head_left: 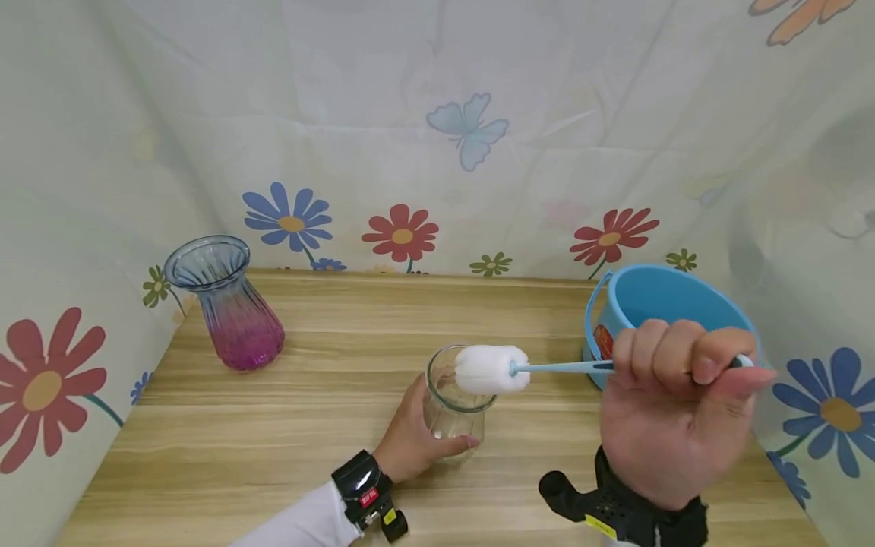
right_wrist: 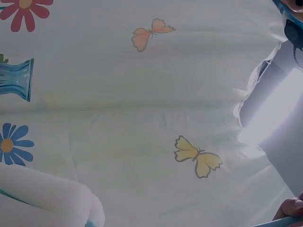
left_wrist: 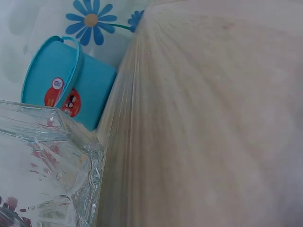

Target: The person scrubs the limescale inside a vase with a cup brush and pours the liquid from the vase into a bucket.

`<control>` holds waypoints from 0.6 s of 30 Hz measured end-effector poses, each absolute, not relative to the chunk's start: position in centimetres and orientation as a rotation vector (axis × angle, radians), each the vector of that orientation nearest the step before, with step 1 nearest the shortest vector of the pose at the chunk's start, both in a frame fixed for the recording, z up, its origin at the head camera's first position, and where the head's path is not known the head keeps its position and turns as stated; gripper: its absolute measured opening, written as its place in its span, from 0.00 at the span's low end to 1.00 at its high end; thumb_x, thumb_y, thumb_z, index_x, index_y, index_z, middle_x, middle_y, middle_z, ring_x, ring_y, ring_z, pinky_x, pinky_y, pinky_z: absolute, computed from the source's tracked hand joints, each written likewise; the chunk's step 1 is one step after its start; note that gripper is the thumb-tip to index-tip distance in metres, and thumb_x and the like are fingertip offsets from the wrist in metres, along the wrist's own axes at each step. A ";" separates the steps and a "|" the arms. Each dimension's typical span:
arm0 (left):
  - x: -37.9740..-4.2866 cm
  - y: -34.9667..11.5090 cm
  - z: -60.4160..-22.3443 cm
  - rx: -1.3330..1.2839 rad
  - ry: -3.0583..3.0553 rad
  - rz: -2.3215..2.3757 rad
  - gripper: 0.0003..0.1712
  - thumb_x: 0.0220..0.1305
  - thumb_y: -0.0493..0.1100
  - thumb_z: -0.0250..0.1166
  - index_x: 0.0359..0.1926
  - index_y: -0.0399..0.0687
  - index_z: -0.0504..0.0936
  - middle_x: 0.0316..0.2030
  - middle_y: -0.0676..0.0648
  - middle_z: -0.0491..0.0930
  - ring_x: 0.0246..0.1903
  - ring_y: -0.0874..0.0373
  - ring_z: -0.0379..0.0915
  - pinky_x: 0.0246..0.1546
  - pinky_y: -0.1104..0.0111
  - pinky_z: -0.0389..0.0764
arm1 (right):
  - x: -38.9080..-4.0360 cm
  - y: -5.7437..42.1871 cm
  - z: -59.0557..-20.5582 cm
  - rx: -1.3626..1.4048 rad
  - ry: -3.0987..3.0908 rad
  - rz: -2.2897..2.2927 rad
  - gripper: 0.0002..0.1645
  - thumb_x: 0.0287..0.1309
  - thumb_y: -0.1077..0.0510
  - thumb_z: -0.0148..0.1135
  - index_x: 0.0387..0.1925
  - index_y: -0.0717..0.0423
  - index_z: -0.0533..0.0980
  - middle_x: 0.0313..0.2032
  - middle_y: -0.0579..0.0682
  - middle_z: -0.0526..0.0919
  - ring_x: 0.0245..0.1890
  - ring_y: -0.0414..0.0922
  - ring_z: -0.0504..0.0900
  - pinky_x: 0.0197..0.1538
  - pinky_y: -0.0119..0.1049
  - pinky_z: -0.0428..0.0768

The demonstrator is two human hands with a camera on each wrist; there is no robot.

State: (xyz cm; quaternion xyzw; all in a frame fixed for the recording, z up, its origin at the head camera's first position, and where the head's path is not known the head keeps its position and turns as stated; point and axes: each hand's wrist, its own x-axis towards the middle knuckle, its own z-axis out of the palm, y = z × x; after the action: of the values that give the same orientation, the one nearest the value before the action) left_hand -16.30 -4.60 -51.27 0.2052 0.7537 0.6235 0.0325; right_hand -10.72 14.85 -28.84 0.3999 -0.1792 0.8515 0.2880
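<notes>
My left hand grips a clear glass vase by its side, with its round mouth turned up. In the left wrist view, the thick faceted lower part of this vase fills the lower left corner. My right hand is raised, its fingers curled round the light blue handle of a sponge bottle brush. The white sponge head overlaps the vase's mouth in the head view. Up close in the right wrist view, the sponge head lies at lower left, with fingertips at lower right.
A ribbed glass vase, blue above and pink below, stands at the left back of the wooden table. Behind my right hand is a blue bucket with a handle. A flower-printed curtain encloses the table's back and sides.
</notes>
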 end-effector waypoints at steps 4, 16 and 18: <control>-16.3 -4.6 -51.4 0.647 2.327 1.925 0.62 0.45 0.56 0.86 0.76 0.71 0.58 0.68 0.56 0.68 0.69 0.58 0.67 0.75 0.48 0.61 | -11.3 14.0 -29.1 1.063 -0.589 2.281 0.23 0.80 0.55 0.45 0.29 0.64 0.54 0.21 0.51 0.53 0.21 0.46 0.55 0.28 0.34 0.55; -16.3 -4.7 -51.3 0.640 2.294 1.933 0.61 0.45 0.54 0.86 0.76 0.73 0.58 0.67 0.58 0.69 0.69 0.59 0.66 0.76 0.47 0.58 | -13.0 12.3 -31.1 1.078 -0.985 2.166 0.19 0.81 0.57 0.39 0.31 0.64 0.60 0.23 0.51 0.54 0.23 0.45 0.56 0.28 0.35 0.52; -16.3 -4.7 -51.2 0.634 2.291 1.936 0.61 0.46 0.54 0.85 0.76 0.72 0.58 0.66 0.58 0.70 0.69 0.58 0.66 0.75 0.45 0.58 | -13.3 12.1 -31.4 1.080 -1.039 2.147 0.19 0.82 0.57 0.38 0.32 0.64 0.60 0.23 0.51 0.55 0.22 0.44 0.56 0.28 0.36 0.52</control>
State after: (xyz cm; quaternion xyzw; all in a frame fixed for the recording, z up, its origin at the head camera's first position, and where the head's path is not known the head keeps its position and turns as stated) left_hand -16.29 -4.69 -51.22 0.2066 0.7467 0.6311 0.0381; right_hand -13.25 12.11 -31.44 0.3986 -0.3833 0.7921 0.2585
